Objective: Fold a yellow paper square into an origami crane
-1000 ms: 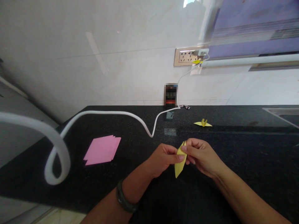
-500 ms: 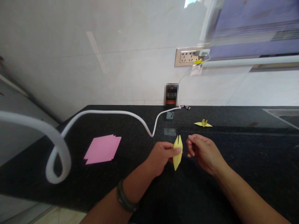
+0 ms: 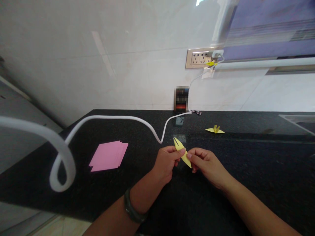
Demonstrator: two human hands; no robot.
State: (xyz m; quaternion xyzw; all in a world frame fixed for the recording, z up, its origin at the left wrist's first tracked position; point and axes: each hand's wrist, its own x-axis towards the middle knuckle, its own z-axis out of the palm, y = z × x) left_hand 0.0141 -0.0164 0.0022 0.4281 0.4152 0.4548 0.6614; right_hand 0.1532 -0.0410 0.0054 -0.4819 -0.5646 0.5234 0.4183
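Scanning from the left, I note a thick white cable (image 3: 61, 157) looping over the speckled black counter (image 3: 258, 164), then a fanned stack of flat pink sheets (image 3: 108, 156). Near centre, the left hand (image 3: 166, 162) pinches the far end of a slim, pointed yellow paper fold (image 3: 182, 152) held just above the counter; the right hand (image 3: 206, 164) pinches its near end. I judge a crease is in hand; further folding calls for firm, aligned pinches. Far right lies a winged yellow figure (image 3: 215, 129).
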